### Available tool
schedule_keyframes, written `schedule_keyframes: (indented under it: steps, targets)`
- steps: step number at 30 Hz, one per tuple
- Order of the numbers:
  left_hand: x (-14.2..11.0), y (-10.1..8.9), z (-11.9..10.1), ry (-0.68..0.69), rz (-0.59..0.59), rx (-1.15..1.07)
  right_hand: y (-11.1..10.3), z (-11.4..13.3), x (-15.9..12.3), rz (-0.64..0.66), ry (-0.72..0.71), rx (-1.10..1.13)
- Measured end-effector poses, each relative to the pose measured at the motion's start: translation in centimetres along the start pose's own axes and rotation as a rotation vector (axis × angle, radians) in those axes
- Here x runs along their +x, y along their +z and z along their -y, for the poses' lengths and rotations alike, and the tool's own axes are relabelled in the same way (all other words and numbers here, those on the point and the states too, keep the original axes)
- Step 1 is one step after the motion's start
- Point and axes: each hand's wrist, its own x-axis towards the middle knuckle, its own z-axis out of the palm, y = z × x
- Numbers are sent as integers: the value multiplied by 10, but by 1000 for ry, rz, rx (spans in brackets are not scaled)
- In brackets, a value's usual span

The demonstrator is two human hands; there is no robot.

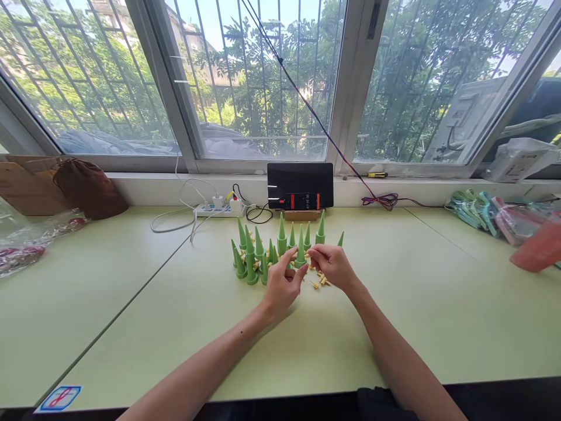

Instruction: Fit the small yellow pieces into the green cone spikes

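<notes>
My left hand [283, 282] is closed on a green plastic cone [300, 245], thumb and fingers around its wider ribbed base. The cone points upward. Just to its right, my right hand [332, 264] is pinched close to that base; what sits between the fingertips is too small to make out. Several similar green cones [250, 257] stand upright in a group to the left and behind my hands. Small yellowish pieces [323, 279] lie scattered below my right hand and among the cones. One cone [340, 239] shows behind my right hand, its lower part hidden.
A phone [302, 202] with a lit timer leans on a dark screen [300, 175] at the back. A power strip [214, 209] with cables lies to its left. A brown bag [90, 188] stands back left; a red container [537, 245] is at the right.
</notes>
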Motion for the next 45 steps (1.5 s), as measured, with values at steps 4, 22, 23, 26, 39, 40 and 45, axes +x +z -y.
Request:
schedule_keyframes:
  steps: [4,22,23,26,39,40,45]
  targets:
    - [0,0,1,16,-3,28,0,-1,0,-3,4,-22]
    - [1,0,3,66,6,78,0,-2,0,-11,-8,-57]
    - [1,1,3,65,7,75,0,-2,0,-12,-7,-57]
    - [1,1,3,64,9,71,1,-3,0,-10,-5,-53]
    - [1,0,2,66,3,83,0,-3,0,-19,-14,-72]
    - [1,1,2,65,3,82,0,-3,1,-19,-14,-71]
    - [1,1,2,81,-6,77,0,-3,1,-18,-10,-46]
